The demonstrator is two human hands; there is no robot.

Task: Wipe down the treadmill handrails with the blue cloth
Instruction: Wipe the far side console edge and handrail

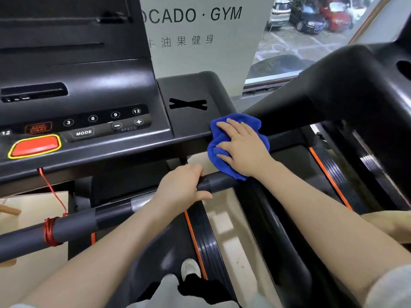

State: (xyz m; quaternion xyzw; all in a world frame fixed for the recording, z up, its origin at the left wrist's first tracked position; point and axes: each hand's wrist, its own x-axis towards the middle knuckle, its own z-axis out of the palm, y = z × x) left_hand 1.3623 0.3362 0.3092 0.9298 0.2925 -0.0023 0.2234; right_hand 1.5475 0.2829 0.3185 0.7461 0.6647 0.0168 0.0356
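The blue cloth [224, 134] is bunched at the right end of the treadmill console, where the front handrail bar [220, 182] meets the right side handrail [295, 107]. My right hand [242, 147] lies flat on the cloth with its fingers spread and presses it against the frame. Just to the left, my left hand [180, 187] grips the front handrail bar, fingers curled over it and thumb underneath. The bar runs down to the lower left, dark grey with a silver sensor patch [140, 202].
The console [89, 90] with speed buttons and a red stop button [35, 146] fills the upper left. A red safety cord [50, 230] is wound round the bar at the left. Below lie the treadmill side rails with orange stripes [195, 241] and a white shoe [190, 268]. A neighbouring machine stands at right.
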